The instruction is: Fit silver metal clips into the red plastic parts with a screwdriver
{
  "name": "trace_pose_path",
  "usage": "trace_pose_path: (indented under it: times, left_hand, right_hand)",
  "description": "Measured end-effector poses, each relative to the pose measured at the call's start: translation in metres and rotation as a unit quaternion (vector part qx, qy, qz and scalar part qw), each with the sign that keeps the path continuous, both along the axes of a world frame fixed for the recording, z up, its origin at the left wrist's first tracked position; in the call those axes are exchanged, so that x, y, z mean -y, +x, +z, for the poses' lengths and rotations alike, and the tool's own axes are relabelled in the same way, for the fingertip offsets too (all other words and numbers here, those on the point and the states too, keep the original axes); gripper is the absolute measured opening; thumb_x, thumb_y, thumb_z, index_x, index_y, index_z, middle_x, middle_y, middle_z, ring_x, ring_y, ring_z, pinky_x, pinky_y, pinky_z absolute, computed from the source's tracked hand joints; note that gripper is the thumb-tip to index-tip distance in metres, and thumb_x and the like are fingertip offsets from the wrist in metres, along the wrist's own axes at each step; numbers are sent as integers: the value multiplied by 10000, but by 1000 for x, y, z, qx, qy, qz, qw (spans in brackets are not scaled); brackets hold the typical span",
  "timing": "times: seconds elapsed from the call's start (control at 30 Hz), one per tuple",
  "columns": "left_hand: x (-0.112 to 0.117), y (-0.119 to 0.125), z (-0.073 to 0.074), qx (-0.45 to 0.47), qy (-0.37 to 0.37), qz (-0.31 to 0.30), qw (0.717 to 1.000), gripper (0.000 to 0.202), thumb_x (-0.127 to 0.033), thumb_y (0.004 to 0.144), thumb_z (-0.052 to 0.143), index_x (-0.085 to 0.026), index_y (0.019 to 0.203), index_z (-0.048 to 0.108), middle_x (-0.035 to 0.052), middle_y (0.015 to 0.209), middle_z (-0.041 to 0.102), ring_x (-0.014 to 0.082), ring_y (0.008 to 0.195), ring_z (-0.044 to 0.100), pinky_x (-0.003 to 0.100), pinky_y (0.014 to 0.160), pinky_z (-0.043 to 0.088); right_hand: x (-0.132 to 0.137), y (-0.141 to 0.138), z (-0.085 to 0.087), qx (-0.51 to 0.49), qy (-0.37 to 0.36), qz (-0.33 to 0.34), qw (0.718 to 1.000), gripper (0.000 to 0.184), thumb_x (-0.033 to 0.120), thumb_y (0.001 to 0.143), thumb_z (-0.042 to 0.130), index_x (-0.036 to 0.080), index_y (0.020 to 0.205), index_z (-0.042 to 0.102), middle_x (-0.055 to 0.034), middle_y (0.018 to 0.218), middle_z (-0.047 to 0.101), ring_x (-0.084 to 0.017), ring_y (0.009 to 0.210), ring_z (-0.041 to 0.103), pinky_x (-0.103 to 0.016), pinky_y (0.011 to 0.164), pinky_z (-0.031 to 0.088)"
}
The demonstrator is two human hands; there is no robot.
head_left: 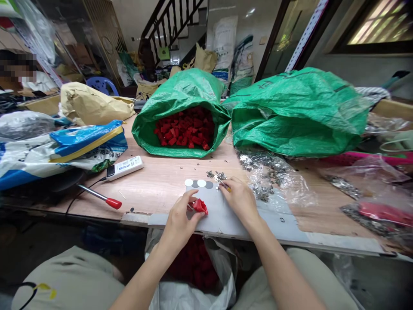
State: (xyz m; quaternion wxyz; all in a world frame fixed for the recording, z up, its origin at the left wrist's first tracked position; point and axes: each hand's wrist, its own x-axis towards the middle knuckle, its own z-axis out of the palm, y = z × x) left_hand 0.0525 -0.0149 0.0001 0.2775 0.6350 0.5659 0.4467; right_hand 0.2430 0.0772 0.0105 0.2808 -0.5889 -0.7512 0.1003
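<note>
My left hand (179,216) pinches a small red plastic piece (201,207) between thumb and fingers, just above the grey mat (215,215). Closed round a thin tool with a yellowish handle (228,188), my right hand (241,199) is to the right of the piece. The tool's exact kind is too small to make out. Its slim metal tip points toward a little pile of small metal parts (220,175) at the mat's far edge. White discs (201,183) and grey ones lie in a row beside that pile.
A green sack (183,88) of red pieces (185,129) opens toward me, beside another green sack (300,112). Clear plastic (290,181) with metal parts lies to the right. A white device (125,168) and a red-tipped lever (112,203) are left. Below sits a white bag (167,295). A person (35,79) is far left.
</note>
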Motion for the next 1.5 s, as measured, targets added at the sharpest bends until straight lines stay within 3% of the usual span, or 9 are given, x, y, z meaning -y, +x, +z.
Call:
trace_pose_path:
  times: [0.1, 0.33, 0.6, 0.93, 1.07, 1.17, 1.27, 1.37, 1.5]
  left_hand:
    - [-6, 0, -3, 31, -39, -22, 999, 302, -257, 816, 718, -243, 1108, 643, 42, 1032, 699, 206, 912, 671, 363, 869, 536]
    - [-7, -9, -6, 110, -36, -76, 990, 228, -249, 830, 706, -216, 1036, 614, 47, 1009, 698, 197, 941, 685, 340, 883, 547]
    - [-1, -12, -15, 64, 22, -88, 994, 139, -206, 860, 658, -211, 978, 584, 55, 964, 649, 193, 906, 656, 323, 813, 548]
    - [1, -11, -14, 33, 94, -125, 987, 132, -143, 890, 596, -222, 990, 560, 59, 978, 641, 196, 956, 653, 329, 821, 544]
    - [2, -14, -16, 65, 65, -134, 987, 122, -132, 883, 589, -218, 965, 566, 72, 1015, 641, 202, 982, 657, 344, 838, 562]
    - [1, -14, -19, 128, 58, -120, 983, 121, -152, 880, 617, -217, 966, 563, 70, 1027, 633, 192, 982, 663, 332, 833, 576]
    - [0, -13, -20, 193, 71, -84, 975, 178, -198, 853, 690, -218, 965, 553, 56, 1021, 635, 186, 998, 667, 313, 822, 583]
    - [0, -11, -21, 216, 79, -53, 972, 204, -228, 841, 717, -217, 949, 544, 47, 1026, 641, 181, 1013, 669, 319, 846, 586]
    - [0, -11, -24, 205, 73, -46, 975, 204, -263, 843, 718, -212, 941, 547, 51, 1031, 640, 192, 1021, 672, 339, 861, 591]
  right_hand:
    - [6, 0, 7, -74, 0, 40, 996, 141, 230, 812, 567, 194, 788, 701, -61, 865, 713, -214, 791, 646, -304, 733, 445]
    - [32, -5, 15, -156, -189, 97, 965, 147, 323, 761, 611, 201, 697, 662, 12, 609, 643, -150, 558, 538, -250, 542, 374]
    - [42, -17, 9, -192, -228, 135, 945, 90, 264, 746, 607, 195, 731, 663, -7, 732, 695, -178, 708, 617, -261, 656, 447]
    - [40, -14, 7, -214, -257, 157, 929, 104, 274, 728, 634, 197, 797, 620, 30, 658, 580, -138, 612, 504, -229, 552, 395]
    - [37, -19, 6, -288, -306, 148, 895, 219, 311, 701, 694, 190, 869, 622, 40, 644, 586, -128, 584, 505, -227, 533, 401]
    - [38, -22, 9, -327, -377, 116, 859, 313, 390, 688, 742, 192, 894, 613, 83, 569, 512, -71, 430, 355, -193, 405, 264]
    - [39, -21, 15, -374, -464, 116, 794, 370, 478, 695, 766, 185, 844, 595, 87, 578, 488, -28, 392, 230, -173, 367, 123]
    - [38, -17, 19, -424, -501, 135, 742, 397, 500, 708, 776, 164, 802, 587, 30, 701, 588, -7, 413, 234, -156, 360, 92]
    - [38, -17, 17, -432, -483, 135, 750, 395, 493, 713, 777, 154, 784, 587, -9, 757, 639, -6, 415, 271, -147, 346, 114]
